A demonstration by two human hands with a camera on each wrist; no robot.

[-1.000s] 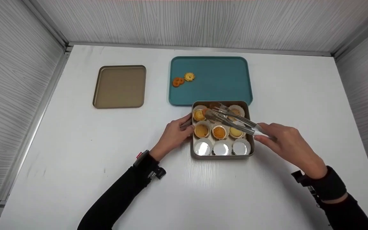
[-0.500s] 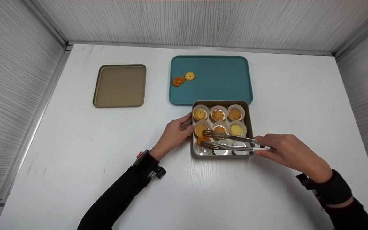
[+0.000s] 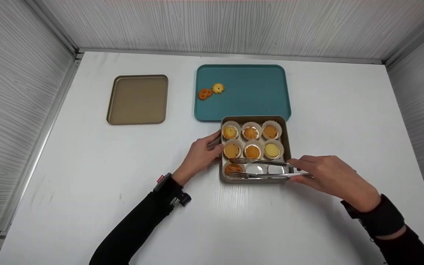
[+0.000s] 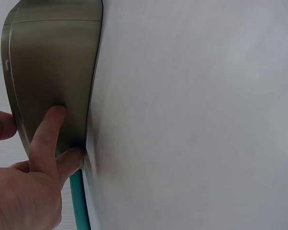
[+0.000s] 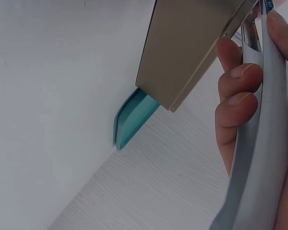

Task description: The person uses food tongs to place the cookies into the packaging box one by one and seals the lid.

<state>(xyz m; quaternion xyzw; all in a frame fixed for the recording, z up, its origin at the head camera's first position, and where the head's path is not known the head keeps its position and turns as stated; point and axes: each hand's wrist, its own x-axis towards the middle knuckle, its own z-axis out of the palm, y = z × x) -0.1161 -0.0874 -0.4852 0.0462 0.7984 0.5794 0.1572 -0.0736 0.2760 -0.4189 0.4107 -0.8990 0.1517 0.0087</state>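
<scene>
A metal tin holds several cookies in white paper cups. My left hand touches the tin's left side; in the left wrist view its fingers press on the outer wall. My right hand grips serving tongs over the tin's front row. The tongs' two fork-like tips stand apart, on either side of a brown pretzel cookie in the front left cup. In the right wrist view, curled fingers hold the pale tong handles. Two front cups right of the pretzel cookie show no cookie.
Behind the tin lies a teal tray with a pretzel cookie and a round yellow cookie near its left edge. A square bronze tray lies at the back left. Grey wood-grain panels border the white table.
The tongs have come from the tin's back row to its front row, bringing a pretzel cookie into the front left cup. Their tips have spread apart. My left hand has kept its place.
</scene>
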